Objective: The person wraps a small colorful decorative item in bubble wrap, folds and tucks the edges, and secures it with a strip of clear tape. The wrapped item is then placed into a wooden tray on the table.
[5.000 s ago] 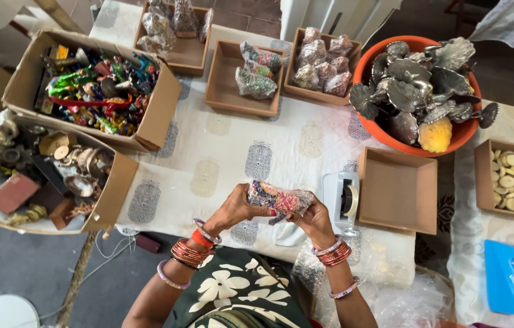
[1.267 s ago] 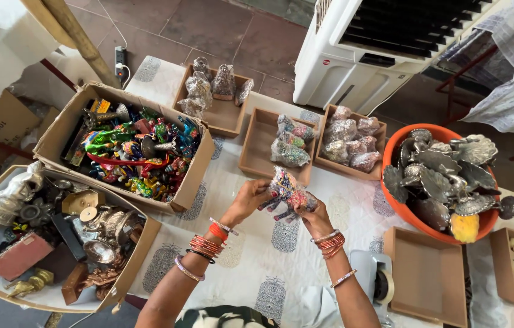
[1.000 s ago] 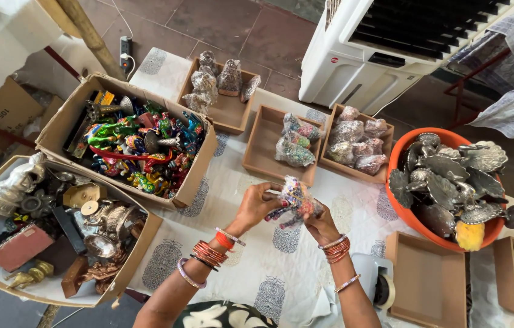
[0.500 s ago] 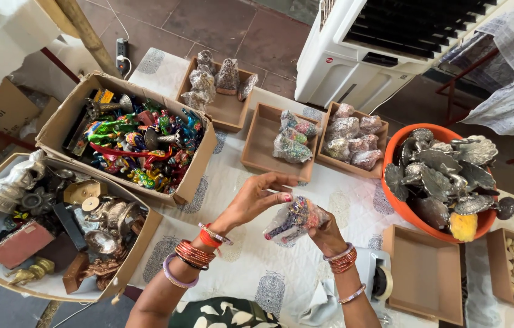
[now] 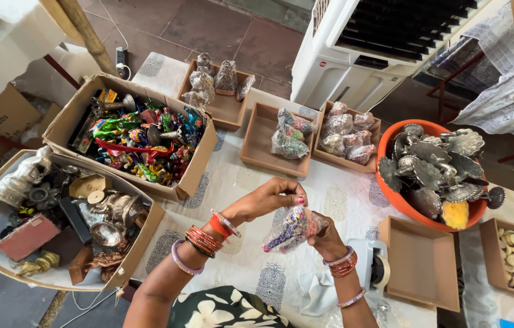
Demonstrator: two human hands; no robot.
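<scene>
My right hand (image 5: 325, 238) grips a small clear plastic packet (image 5: 290, 229) of colourful trinkets over the table's patterned cloth (image 5: 232, 182). My left hand (image 5: 271, 197) pinches the packet's top end with its fingertips. Both wrists wear several bangles. A brown tray (image 5: 276, 141) just beyond my hands holds a few similar filled packets.
A cardboard box of colourful figurines (image 5: 137, 137) and another box of metal ornaments (image 5: 56, 214) stand to the left. An orange tub of silver shell-shaped dishes (image 5: 436, 171) sits to the right, beside an empty brown tray (image 5: 420, 262) and a tape dispenser (image 5: 373, 269). A white air cooler (image 5: 384, 48) stands behind.
I carried the packet forward toward the trays, then drew it back toward me. My left hand came off it for a moment and now pinches its top again.
</scene>
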